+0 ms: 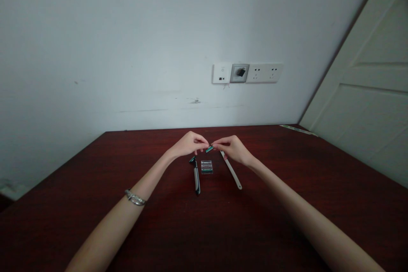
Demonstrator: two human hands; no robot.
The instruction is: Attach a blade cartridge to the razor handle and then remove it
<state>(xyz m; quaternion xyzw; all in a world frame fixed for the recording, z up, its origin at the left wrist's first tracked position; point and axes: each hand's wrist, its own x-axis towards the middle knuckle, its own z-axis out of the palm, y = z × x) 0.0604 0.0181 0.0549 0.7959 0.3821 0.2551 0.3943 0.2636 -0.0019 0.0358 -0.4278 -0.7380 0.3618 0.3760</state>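
Above the far middle of the dark table (95,204), the left hand (188,144) and right hand (234,148) together pinch a green cartridge (209,149), not yet seated on the white handle (232,172), while a finished-looking razor (196,176) and cartridge case (206,166) lie just nearer.

- No text, label, brand or number can be read anywhere.
- The wall sockets (247,73) carry marks too small to make out.
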